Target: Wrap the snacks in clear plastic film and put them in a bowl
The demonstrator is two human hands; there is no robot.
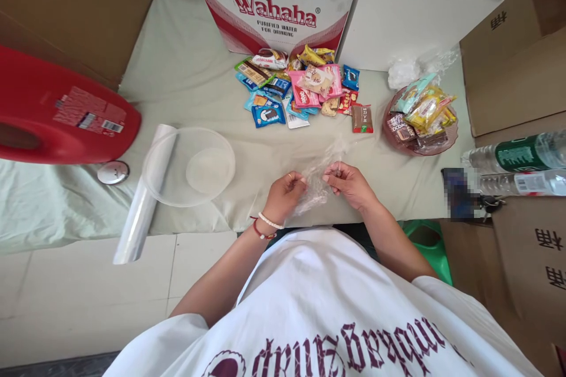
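Note:
Crumpled clear plastic film (315,185) stretches between my two hands, just above the table's front edge. My left hand (285,195), with bracelets at the wrist, pinches its left side. On the other side, my right hand (347,184) grips the film between closed fingertips. Beyond the hands lies a heap of wrapped snacks (305,85), with a brown and red packet (362,118) a little apart on its right. To the left, a clear round plastic bowl (212,168) rests partly over a roll of plastic film (140,227) that juts past the table edge.
A pinkish bowl (391,141) full of snack packets stands at right, with clear plastic (404,73) behind it. Water bottles (522,153) lie beyond. A Wahaha carton (283,12) blocks the back. A red jug (66,112) and small round tin (112,172) are at left.

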